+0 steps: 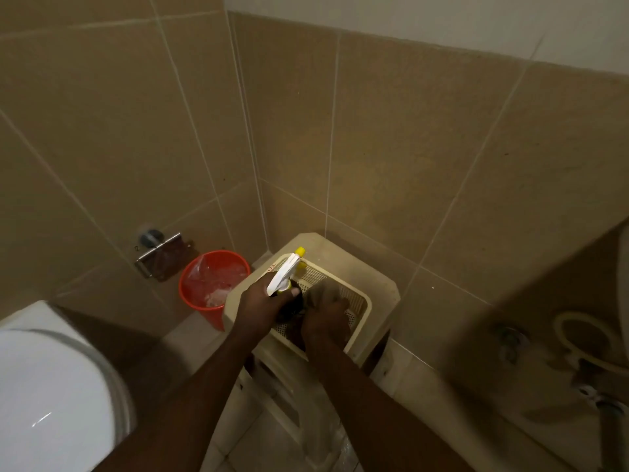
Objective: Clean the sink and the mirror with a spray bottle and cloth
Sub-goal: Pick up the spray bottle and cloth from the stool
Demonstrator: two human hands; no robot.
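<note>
A spray bottle (285, 276) with a white trigger head and yellow nozzle has a dark body. My left hand (260, 303) is closed around its neck, over a cream perforated basket (357, 313). My right hand (325, 323) is inside the basket, its fingers closed on a brownish cloth (323, 292) lying there. The basket rests on a cream plastic stool (377, 277) in the corner of the tiled walls. The underside of the sink (578, 301) shows at the far right, blurred. No mirror is in view.
An orange bin (204, 315) with a clear liner stands left of the stool. A metal paper holder (158, 255) is on the left wall. A white toilet lid (51, 386) fills the bottom left. A hose loop (585, 338) and pipes hang under the sink.
</note>
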